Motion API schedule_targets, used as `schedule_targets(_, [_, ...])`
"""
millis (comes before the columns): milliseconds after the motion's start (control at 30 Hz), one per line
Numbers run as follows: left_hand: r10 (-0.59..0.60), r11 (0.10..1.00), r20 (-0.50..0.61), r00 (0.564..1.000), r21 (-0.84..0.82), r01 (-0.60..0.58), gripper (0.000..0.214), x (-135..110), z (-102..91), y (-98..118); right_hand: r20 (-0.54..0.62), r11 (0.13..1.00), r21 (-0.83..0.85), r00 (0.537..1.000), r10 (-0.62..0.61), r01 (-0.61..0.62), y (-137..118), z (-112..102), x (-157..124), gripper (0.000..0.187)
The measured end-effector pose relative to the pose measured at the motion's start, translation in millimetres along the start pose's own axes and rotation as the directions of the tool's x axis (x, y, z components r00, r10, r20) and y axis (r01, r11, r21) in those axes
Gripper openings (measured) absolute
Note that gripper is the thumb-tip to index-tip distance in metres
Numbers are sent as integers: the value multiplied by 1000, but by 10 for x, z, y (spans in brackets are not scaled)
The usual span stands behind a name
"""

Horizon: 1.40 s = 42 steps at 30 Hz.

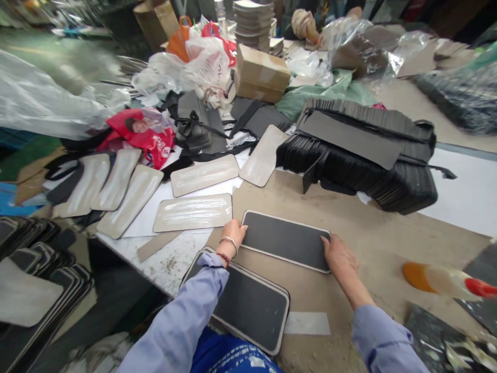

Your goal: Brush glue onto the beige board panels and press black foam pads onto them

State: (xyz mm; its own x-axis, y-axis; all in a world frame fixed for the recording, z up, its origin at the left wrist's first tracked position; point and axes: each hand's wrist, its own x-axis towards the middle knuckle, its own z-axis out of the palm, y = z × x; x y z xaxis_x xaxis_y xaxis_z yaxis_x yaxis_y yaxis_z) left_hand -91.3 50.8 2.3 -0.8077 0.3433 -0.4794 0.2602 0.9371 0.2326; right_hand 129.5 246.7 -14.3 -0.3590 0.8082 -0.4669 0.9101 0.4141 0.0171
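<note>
A dark grey rectangular panel with rounded corners and a pale border (285,240) lies level between my two hands. My left hand (234,234) grips its left end, the thumb on top. At the opposite end my right hand (338,254) is closed on the edge, thumb also on the upper face. Just below, nearer my body, sits a small stack of like panels (252,305), partly covered by my left sleeve. Beyond my left hand, a beige panel streaked with white paste (194,211) rests on white paper.
Several more paste-streaked beige panels (128,202) spread to the left. A long bundle of black sheets (357,150) stands at the back right. An orange bottle with a red tip (438,280) lies at right. Stacked panels (50,290) stand lower left; a cardboard box (260,72) is behind.
</note>
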Motion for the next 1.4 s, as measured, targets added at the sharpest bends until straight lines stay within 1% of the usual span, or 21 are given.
schedule_targets(133, [-35,999,-26,999,-3,35,33,-76,-13,-115,30,1000,-12,1000,1,0,0,-22,20,47])
schedule_targets(200, [40,996,-114,993,80,-31,33,-173,21,-114,44,1000,-23,999,16,-15,1,-31,25,48])
schedule_targets(233, [128,985,-163,978,135,-106,30,-225,58,-90,46,999,-29,999,24,-23,3,-32,28,49])
schedule_targets(300, [381,916,-222,897,225,-333,29,-309,174,-2,40,999,-39,999,27,-25,4,-24,35,51])
schedule_targets(367, [617,783,-215,757,260,-564,36,-340,318,105,34,999,-46,999,16,-14,2,-5,42,52])
schedule_targets(400, [687,724,-204,697,261,-638,42,-333,387,151,34,999,-51,999,12,-10,1,8,45,52])
schedule_targets(433, [726,686,-192,660,258,-680,47,-314,448,185,33,998,-56,999,9,-7,2,19,48,52])
schedule_targets(467, [739,672,-173,651,250,-697,51,-285,498,206,31,998,-63,999,10,-8,5,27,52,53])
schedule_targets(567, [723,686,-107,682,224,-692,58,-194,577,196,22,997,-72,1000,17,-16,38,1,63,53])
schedule_targets(667, [720,687,-92,688,231,-689,59,-157,602,151,51,997,-75,998,36,-32,98,-118,54,53])
schedule_targets(700, [717,690,-97,690,237,-684,59,-154,610,142,22,996,-67,998,60,-59,108,-163,40,52])
schedule_targets(767, [713,694,-105,693,244,-677,58,-149,631,135,-151,996,-32,986,75,-80,82,-217,-1,46])
schedule_targets(800, [715,692,-105,692,248,-678,58,-144,642,135,-271,999,-15,962,35,-41,39,-211,-23,44])
schedule_targets(867, [721,685,-103,685,259,-681,57,-132,662,136,-457,985,-37,874,-167,170,-98,-119,-58,44])
schedule_targets(933, [726,678,-100,681,275,-682,57,-123,674,137,-483,897,-97,768,-421,431,-257,53,-75,50])
schedule_targets(1000, [724,676,-94,683,289,-678,57,-122,677,138,-456,813,-119,696,-554,570,-373,237,-75,55])
schedule_targets(1067, [719,679,-89,689,298,-671,58,-130,670,145,-451,785,-107,674,-585,610,-415,369,-61,57])
schedule_targets(1167, [706,690,-65,705,286,-665,58,-144,635,171,-493,770,-47,655,-572,636,-350,425,-13,55])
schedule_targets(1233, [695,702,-33,718,245,-669,58,-149,593,184,-570,792,42,665,-482,609,-247,397,15,52])
schedule_targets(1300, [668,740,-63,742,168,-652,56,-156,541,174,-630,849,177,721,-291,497,-113,354,11,49])
schedule_targets(1400, [489,856,-278,827,-31,-516,50,-180,465,107,-532,900,328,843,-77,289,77,303,-68,45])
